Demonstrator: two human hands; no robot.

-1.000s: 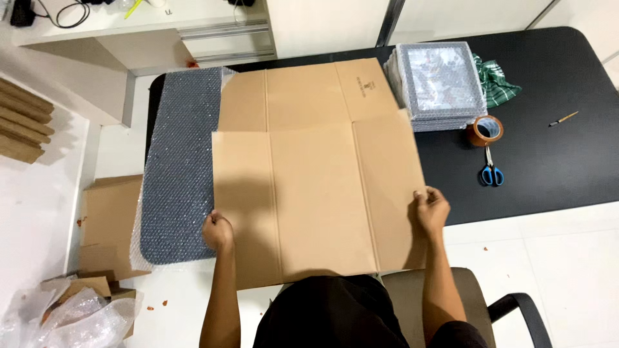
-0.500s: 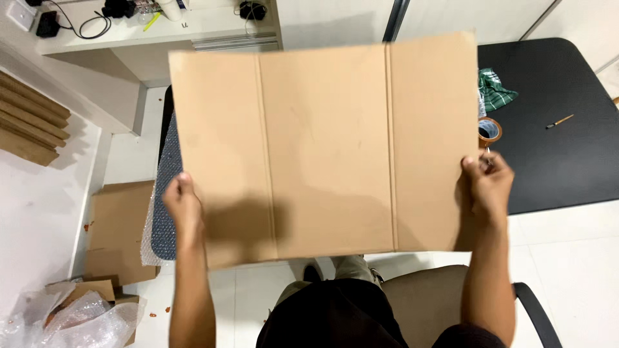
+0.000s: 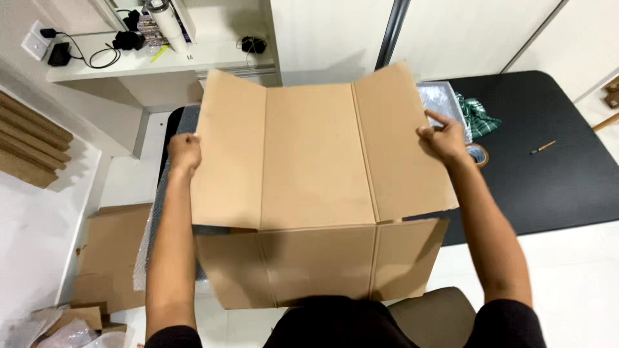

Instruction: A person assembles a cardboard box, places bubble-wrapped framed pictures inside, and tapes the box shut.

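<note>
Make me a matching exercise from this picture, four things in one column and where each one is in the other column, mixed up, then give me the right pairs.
Things:
1. cardboard box
2. pencil
3. tape roll
4. black cables

Places:
A. on the white shelf at top left
B. held up between the left hand and right hand
C. alone on the black table, far right
D. on the black table, just beside the right wrist

Pairs: 1-B, 2-C, 3-D, 4-A

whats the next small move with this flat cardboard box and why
Probably push the two side edges inward to pop it open: the left hand and right hand each grip an opposite edge of the cardboard box, which is lifted off the black table and creased but flat.
</note>
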